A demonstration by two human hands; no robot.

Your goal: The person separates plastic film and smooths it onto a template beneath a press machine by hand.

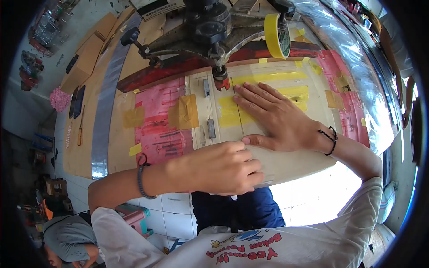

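My right hand lies flat with its fingers stretched out on a pale tan panel, partly over strips of yellow tape. Closer to my body, my left hand is closed in a fist at the panel's near edge. Its fingers curl under, so anything inside them is hidden. A thin dark line runs along the panel beside my right fingers. Two small grey metal pieces sit left of that line. Further left is a red-stained strip with brown tape over its edge.
A black metal clamp frame with knobs and a long red bar spans the board's far side. From one knob hangs a yellow tape roll. Phones and a thin wooden-handled tool lie left. Another person is at lower left.
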